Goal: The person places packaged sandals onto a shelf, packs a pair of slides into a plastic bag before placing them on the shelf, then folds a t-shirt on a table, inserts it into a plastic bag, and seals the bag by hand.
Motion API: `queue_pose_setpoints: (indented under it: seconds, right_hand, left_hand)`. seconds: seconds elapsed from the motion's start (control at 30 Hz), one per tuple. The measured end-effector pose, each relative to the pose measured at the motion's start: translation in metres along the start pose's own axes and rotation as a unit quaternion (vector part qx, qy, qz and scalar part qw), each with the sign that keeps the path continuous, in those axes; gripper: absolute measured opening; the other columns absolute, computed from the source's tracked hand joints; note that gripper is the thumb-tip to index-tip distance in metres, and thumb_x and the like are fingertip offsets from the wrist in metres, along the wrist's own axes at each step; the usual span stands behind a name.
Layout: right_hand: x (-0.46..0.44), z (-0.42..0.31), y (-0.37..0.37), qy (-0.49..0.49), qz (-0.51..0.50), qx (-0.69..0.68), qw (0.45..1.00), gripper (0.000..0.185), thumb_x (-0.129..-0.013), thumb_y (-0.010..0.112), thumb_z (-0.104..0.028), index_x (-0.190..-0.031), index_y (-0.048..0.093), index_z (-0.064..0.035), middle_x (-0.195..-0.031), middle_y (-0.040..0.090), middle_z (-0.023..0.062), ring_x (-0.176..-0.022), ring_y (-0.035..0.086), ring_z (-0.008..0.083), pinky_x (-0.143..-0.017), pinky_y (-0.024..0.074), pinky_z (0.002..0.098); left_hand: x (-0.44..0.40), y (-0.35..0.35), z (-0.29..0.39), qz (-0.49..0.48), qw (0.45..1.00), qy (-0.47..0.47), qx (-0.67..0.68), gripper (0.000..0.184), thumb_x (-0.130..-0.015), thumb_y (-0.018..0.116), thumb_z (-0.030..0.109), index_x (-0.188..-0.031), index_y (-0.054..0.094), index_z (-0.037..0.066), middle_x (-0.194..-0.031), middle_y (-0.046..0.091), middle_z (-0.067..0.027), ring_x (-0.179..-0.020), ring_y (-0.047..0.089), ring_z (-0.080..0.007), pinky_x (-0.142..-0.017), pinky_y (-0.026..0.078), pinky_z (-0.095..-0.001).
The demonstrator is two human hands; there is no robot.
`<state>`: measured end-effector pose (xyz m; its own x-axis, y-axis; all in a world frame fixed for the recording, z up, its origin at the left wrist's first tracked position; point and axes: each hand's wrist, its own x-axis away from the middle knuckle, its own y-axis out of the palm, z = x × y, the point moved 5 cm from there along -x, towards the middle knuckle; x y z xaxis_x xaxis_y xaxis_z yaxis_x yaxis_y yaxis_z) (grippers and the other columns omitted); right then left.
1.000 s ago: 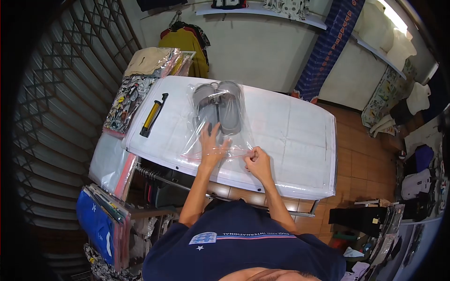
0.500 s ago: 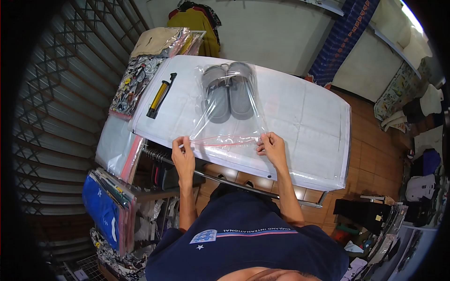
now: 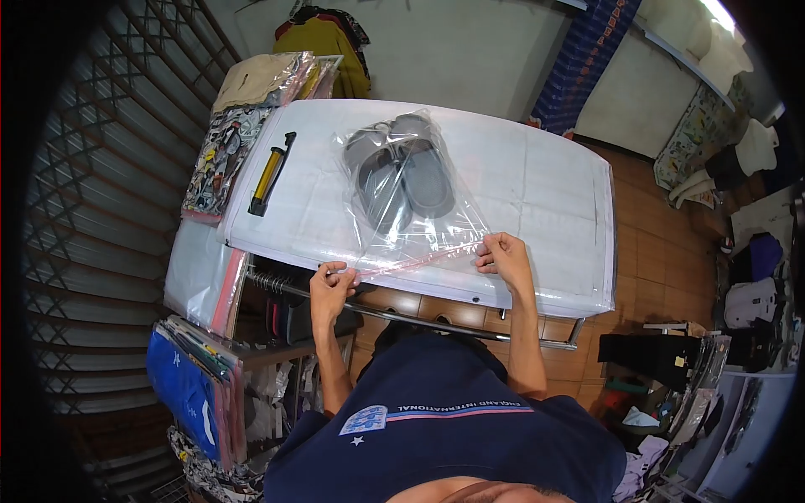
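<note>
A clear plastic zip bag (image 3: 453, 232) lies on the white table (image 3: 545, 210), its red-edged opening turned toward me. Inside it is a pair of grey slide sandals (image 3: 426, 180), side by side. At the left end of the opening, my left hand (image 3: 333, 283) pinches the bag's corner, just past the table's near edge. My right hand (image 3: 505, 256) pinches the opposite corner, a little higher up. Between my hands the red zip strip is stretched and slants up to the right.
A yellow and black hand pump (image 3: 269, 180) lies on the table's left side. Packaged clothes (image 3: 222, 155) are stacked past the left edge, with a blue packet (image 3: 182, 386) below. A metal rail (image 3: 402, 324) runs under the near edge. Clothing racks stand at the lower right.
My left hand has drawn nearer to me, pulling its corner down past the table edge. The opening now slants, and the bag and sandals have turned slightly. The whole view has shifted a little.
</note>
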<state>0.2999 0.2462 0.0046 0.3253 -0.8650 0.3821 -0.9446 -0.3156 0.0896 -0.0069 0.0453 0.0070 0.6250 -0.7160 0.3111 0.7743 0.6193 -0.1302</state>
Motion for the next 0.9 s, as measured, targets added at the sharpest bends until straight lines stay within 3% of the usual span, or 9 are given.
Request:
queue_pose_setpoints:
  seconds: [0.2, 0.47, 0.67, 0.9]
  right_hand:
    - [-0.001, 0.001, 0.0, 0.0, -0.012, -0.008, 1.0, 0.024, -0.096, 0.056, -0.02, -0.092, 0.058, 0.0039, -0.078, 0.064, 0.0114, -0.062, 0.064, 0.016, -0.052, 0.0563, 0.0268]
    - [-0.002, 0.007, -0.003, -0.033, -0.023, -0.01, 0.999, 0.025, -0.097, 0.055, -0.02, -0.091, 0.058, 0.0047, -0.077, 0.065, 0.0114, -0.061, 0.064, 0.0158, -0.052, 0.0565, 0.0267]
    - [0.008, -0.005, -0.003, 0.01, -0.001, 0.01, 1.0, 0.024, -0.097, 0.055, -0.019, -0.091, 0.058, 0.0045, -0.08, 0.065, 0.0122, -0.061, 0.065, 0.0164, -0.053, 0.0569, 0.0272]
    - [0.004, 0.001, -0.007, -0.006, -0.016, -0.016, 1.0, 0.021, -0.095, 0.056, -0.017, -0.092, 0.059, 0.0039, -0.081, 0.064, 0.0123, -0.064, 0.065, 0.017, -0.054, 0.0574, 0.0275]
  left_hand:
    - [0.009, 0.003, 0.006, -0.007, 1.0, 0.0, 0.006, 0.033, -0.088, 0.07, 0.014, -0.109, 0.05, -0.001, -0.077, 0.068, -0.0086, -0.069, 0.065, -0.0118, -0.058, 0.051, -0.022]
    - [0.007, 0.006, -0.004, 0.018, 0.994, 0.081, 0.068, 0.028, -0.089, 0.066, 0.006, -0.103, 0.042, 0.001, -0.078, 0.066, -0.0102, -0.07, 0.064, -0.0121, -0.065, 0.054, -0.0239]
    - [0.011, 0.008, -0.001, 0.027, 0.995, 0.076, 0.05, 0.025, -0.089, 0.065, 0.005, -0.1, 0.042, 0.001, -0.078, 0.065, -0.0103, -0.069, 0.063, -0.0121, -0.065, 0.055, -0.0244]
    - [0.014, 0.013, -0.001, 0.021, 0.997, 0.054, 0.041, 0.024, -0.089, 0.065, 0.005, -0.098, 0.043, 0.001, -0.079, 0.066, -0.0109, -0.07, 0.064, -0.0122, -0.064, 0.055, -0.0245]
